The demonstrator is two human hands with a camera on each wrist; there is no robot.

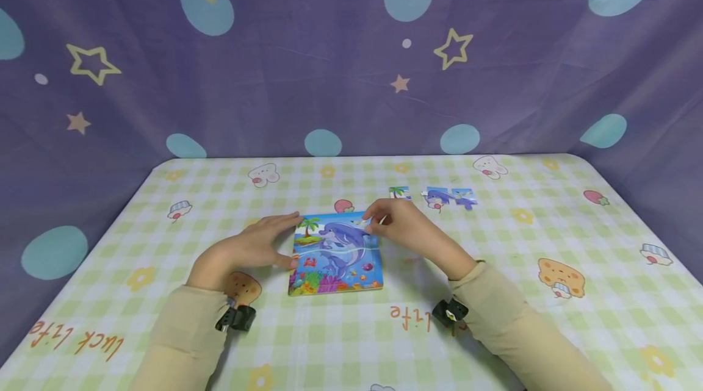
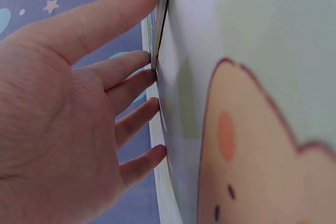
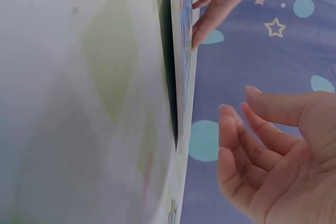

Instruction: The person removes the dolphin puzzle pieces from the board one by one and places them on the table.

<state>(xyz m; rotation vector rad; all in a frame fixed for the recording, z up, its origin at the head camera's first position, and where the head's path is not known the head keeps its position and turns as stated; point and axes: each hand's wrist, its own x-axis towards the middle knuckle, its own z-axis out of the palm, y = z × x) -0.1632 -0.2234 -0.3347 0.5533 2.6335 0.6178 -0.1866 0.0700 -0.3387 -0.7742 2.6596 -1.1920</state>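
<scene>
A dolphin picture puzzle board (image 1: 335, 254) lies flat in the middle of the table. My left hand (image 1: 269, 241) rests against its left edge with straight fingers; in the left wrist view the fingertips (image 2: 149, 59) touch the board's thin edge (image 2: 160, 24). My right hand (image 1: 395, 226) hovers at the board's top right corner. The right wrist view shows that hand (image 3: 262, 145) with loosely curved fingers, holding nothing and a little apart from the board (image 3: 184, 66). Three loose puzzle pieces (image 1: 439, 197) lie beyond the right hand.
A green checked tablecloth (image 1: 494, 293) with cartoon prints covers the table. A purple curtain (image 1: 329, 61) with stars and dots hangs close behind the far edge. A small camera is strapped under each wrist.
</scene>
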